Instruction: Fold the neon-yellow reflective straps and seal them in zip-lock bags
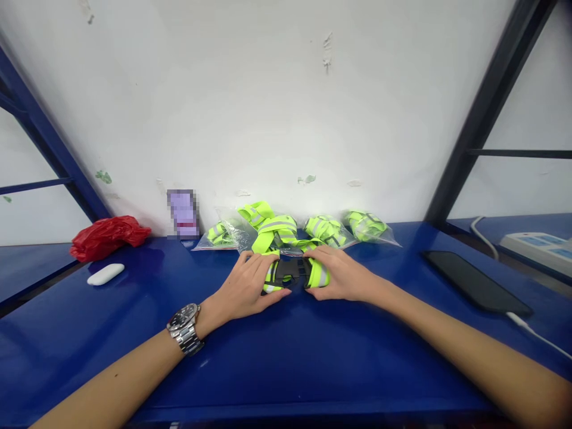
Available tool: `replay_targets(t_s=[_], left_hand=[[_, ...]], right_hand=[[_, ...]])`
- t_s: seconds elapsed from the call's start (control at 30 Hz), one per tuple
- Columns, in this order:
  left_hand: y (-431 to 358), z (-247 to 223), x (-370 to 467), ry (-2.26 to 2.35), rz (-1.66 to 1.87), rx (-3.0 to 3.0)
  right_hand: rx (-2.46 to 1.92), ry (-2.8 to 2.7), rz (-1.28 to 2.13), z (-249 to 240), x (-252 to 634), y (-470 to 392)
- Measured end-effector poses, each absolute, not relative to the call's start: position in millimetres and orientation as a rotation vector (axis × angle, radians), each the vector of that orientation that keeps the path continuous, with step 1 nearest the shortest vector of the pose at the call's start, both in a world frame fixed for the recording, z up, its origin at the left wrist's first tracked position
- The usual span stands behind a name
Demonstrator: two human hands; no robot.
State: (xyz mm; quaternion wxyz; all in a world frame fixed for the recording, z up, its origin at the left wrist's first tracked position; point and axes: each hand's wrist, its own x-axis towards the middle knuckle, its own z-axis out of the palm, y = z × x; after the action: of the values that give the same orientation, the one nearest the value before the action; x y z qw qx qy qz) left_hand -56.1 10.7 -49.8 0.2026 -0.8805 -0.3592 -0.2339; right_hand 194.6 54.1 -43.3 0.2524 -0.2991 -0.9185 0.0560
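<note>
A neon-yellow reflective strap [320, 274] with a grey stripe lies between my hands, above the middle of the blue table. Its black plastic buckle [288, 271] faces me. My left hand [254, 283], with a metal watch [184, 322] on the wrist, is closed around the strap at the buckle's left side. On the buckle's right side, my right hand [337, 274] grips the strap between thumb and fingers. I cannot tell whether the two buckle halves are locked together. More loose yellow strap [272, 226] is heaped just behind my hands, partly hidden by them.
Clear bags with folded yellow straps [366, 226] line the wall, one bag [221, 234] standing left of the heap. At left are a red plastic bag [109, 235], a white case [106, 274] and a propped phone [183, 214]. A cabled black phone [476, 280] and power strip [538, 245] lie right.
</note>
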Motion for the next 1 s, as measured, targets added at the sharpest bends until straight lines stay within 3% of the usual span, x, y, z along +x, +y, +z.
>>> replay_targets(t_s=[0.33, 1.0], left_hand=[[10, -49, -68, -1.253, -0.727, -2.465], [12, -51, -65, -1.139, -0.817, -2.501]], right_hand=[[-1.009, -2.223, 0.257, -37, 213, 68], [-0.758, -2.295, 0.193, -42, 198, 59]])
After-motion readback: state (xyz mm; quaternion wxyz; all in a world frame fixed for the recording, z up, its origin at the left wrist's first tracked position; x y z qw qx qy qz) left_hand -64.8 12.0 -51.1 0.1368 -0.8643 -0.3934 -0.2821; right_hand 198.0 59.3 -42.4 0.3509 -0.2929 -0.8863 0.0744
